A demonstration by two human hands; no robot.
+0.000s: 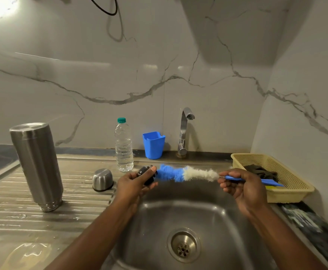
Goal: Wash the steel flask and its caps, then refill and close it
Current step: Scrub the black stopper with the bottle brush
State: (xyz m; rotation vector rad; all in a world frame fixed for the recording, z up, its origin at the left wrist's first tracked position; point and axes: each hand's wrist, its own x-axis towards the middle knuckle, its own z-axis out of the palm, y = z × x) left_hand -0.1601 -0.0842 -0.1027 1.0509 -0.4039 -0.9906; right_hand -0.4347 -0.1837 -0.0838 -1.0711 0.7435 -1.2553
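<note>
The light is dim, with blown-out glare top left and soft reflections on the steel flask. Wide-angle distortion bends the edges.

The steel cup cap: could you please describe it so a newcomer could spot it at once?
Start at the sink and move to the ribbed draining board on its left. The steel cup cap sits dome up, between the tall flask standing mouth down and the clear water bottle. Unlike them it is short, rounded, with a black rim at its base.

The left hand and right hand are raised, fingers curled.
</note>
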